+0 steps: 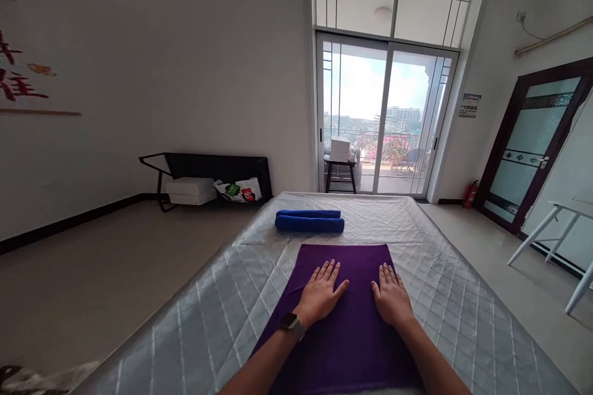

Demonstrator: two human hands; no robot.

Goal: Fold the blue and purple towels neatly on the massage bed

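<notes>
On purple cloth point(354, 345), both hands point(321, 295) point(393, 300) lie flat.

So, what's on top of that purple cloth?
The left hand, with a watch at its wrist, and the right hand, both palm down. The purple cloth directly under them can't be seen.

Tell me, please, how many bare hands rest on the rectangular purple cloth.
2: the left hand, toward the left of the purple cloth; the right hand, near its right edge.
</notes>
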